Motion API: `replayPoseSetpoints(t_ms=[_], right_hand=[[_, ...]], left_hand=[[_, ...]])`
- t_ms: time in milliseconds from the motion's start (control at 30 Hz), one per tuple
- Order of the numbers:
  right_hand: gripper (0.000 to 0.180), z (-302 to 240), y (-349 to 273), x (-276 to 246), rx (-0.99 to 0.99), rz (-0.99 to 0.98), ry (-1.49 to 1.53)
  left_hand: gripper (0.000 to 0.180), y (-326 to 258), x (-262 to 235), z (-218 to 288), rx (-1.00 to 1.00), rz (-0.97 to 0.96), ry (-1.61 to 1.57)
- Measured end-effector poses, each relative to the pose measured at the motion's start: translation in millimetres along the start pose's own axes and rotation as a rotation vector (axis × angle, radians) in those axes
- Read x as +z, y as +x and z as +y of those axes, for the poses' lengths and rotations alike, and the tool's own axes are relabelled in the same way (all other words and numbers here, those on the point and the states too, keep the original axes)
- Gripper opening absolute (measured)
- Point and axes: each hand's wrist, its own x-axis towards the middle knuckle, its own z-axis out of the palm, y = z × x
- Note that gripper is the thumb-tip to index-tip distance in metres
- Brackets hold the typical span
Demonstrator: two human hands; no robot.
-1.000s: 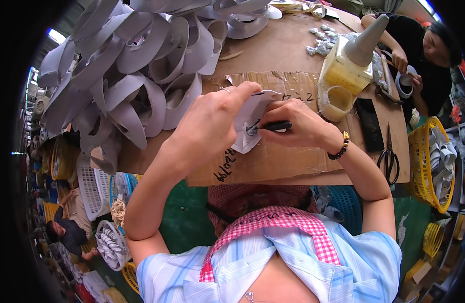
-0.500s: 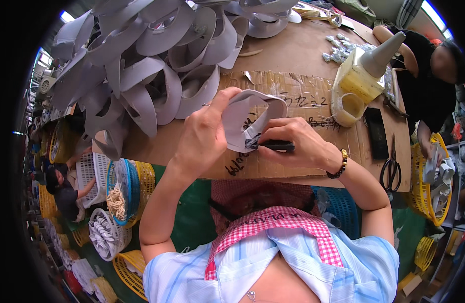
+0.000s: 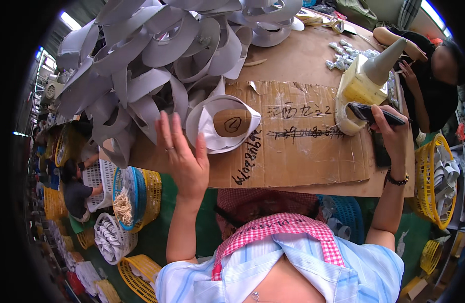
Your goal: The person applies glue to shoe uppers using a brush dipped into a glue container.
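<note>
A pale grey ring-shaped visor piece (image 3: 193, 125) lies on the flattened cardboard (image 3: 303, 161), white lining showing inside it. My left hand (image 3: 184, 154) is open beside its left edge, fingers spread; the fingers overlap the edge in view, and I cannot tell whether they touch it. Out to the right, my right hand (image 3: 393, 132) grips a black brush-like tool (image 3: 362, 111). The tool's far end is over the cream-coloured glue cup (image 3: 350, 126), which is joined to a yellowish container (image 3: 365, 83) with a grey cone-shaped top. How deep the tip reaches is hidden.
Grey visor pieces (image 3: 141, 76) are heaped high at the table's left and back. A dark flat object (image 3: 380, 153) lies beside my right wrist. Crumpled silvery bits (image 3: 343, 55) lie behind the container. A co-worker in black (image 3: 434, 101) sits at right, near a yellow basket (image 3: 430, 202).
My left hand has let go of the visor piece, which now lies on the cardboard. My right hand has carried the black tool from the piece rightward to the glue cup.
</note>
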Motion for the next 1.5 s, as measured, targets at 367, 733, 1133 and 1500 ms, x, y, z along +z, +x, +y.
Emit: replayPoseSetpoints(t_ms=[367,733,1133,1500], right_hand=[[0.024,-5,-30,-4,-0.129,0.124,-0.272],[0.029,-74,-30,69,0.005,-0.013,0.628],[0.022,-138,-28,65,-0.029,-0.23,0.341],[0.029,-142,-3,80,-0.215,-0.303,0.323]], left_hand=[[0.016,56,31,55,-0.381,-0.573,-0.847],[0.012,-1,28,79,-0.874,-0.188,-1.598],[0.024,-30,18,82,-0.75,-0.211,-1.545],[0.02,-39,15,71,-0.689,-0.297,-1.51]])
